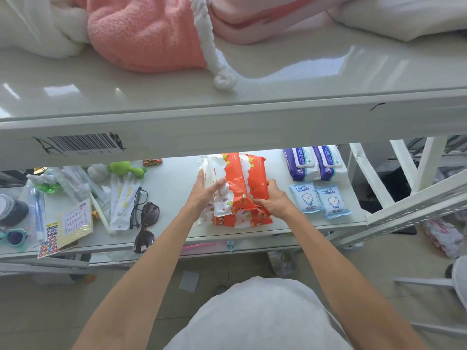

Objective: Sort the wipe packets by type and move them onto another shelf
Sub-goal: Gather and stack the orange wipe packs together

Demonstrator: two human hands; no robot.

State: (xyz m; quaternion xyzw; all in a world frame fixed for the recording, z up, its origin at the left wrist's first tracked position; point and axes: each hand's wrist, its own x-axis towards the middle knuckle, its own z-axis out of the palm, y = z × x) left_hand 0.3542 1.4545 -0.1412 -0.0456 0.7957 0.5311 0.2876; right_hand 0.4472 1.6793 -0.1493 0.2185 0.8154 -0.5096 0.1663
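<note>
Both hands close on a bundle of orange-and-white wipe packets [236, 190]: the left hand [202, 198] has its grip around the bundle's left edge, fingers over the top packet, and the right hand [274, 202] pinches the near right corner. The bundle sits mid-way along the lower shelf [177, 180], its long axis running away from the person, tilted slightly right. Just right lie two purple packets [313, 162] with two small blue packets [319, 199] nearer, all lengthwise front to back. Left are sunglasses [146, 226] and clutter. Above, a glossy white shelf [252, 92] holds pink towelling [141, 34]; pale floor tiles show below.
</note>
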